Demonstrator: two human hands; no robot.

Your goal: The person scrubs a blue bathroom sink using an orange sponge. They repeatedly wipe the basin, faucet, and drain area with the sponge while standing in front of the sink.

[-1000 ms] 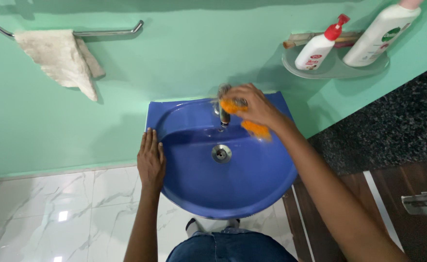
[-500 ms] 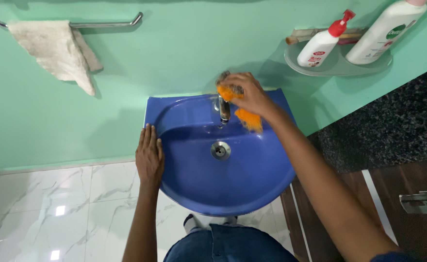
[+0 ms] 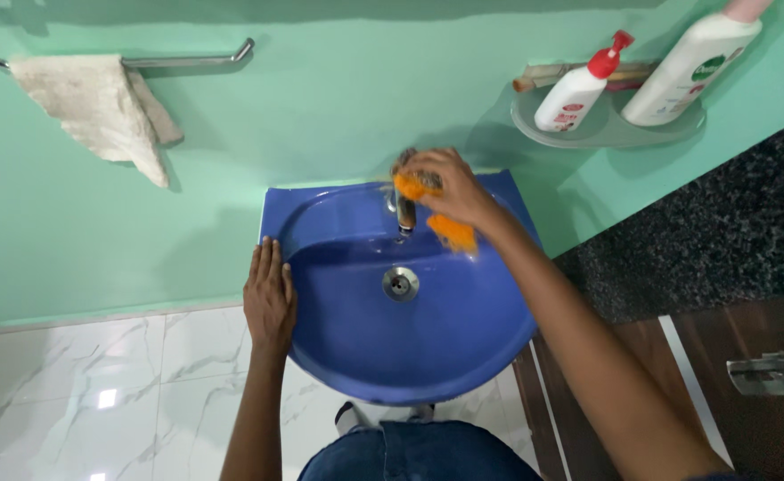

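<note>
A home bathroom is indicated by a wall-mounted blue washbasin (image 3: 410, 330), towel rail (image 3: 187, 61), soap bottles (image 3: 579, 89) and marble floor tiles (image 3: 98, 392).

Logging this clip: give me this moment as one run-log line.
right hand: orange cloth gripped, pressed on tap | left hand: flat on blue sink rim | drain: uncovered

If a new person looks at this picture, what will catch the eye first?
The bright blue basin on the green wall stands out first. Over its tap, the right hand grips an orange cloth. The left hand rests flat on the basin's left rim.
</note>
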